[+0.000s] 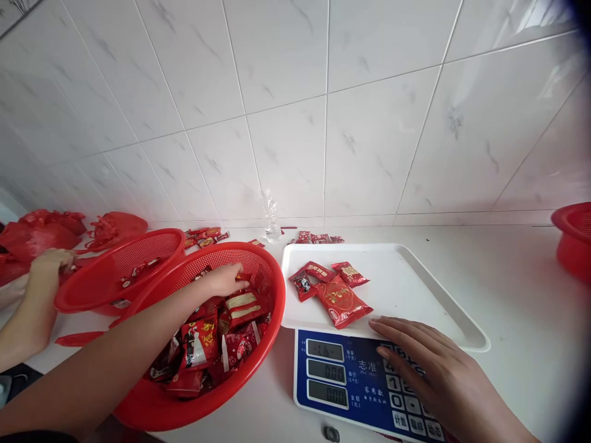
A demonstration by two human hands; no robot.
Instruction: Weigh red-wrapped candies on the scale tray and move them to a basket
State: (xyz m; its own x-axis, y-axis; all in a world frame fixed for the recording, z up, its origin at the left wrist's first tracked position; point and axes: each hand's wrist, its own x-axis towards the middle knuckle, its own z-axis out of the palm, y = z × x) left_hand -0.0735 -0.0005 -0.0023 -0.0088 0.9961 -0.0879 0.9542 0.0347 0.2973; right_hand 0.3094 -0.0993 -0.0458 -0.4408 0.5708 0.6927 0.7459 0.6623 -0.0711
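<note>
My left hand (225, 280) reaches into the red plastic basket (276, 307), which is heaped with red snack packets (201, 341). Its fingers curl down among the packets near the far wall; what they hold is hidden. Over the keypad of the blue electronic scale (367, 381) lies my right hand (427, 354), fingers stretched out, holding nothing. Its fingertips are by the near edge of the white tray (406, 283) on the scale. Several red packets sit on the tray's left part, the largest packet (343, 301) nearest my right hand.
Left of my basket, a second red basket (76, 300) holds a few small packets. A co-worker's arm (34, 307) reaches beside it. Red plastic bags (117, 229), a clear bottle (271, 218) and loose packets (318, 238) lie along the wall. Another red basket (572, 246) is at far right.
</note>
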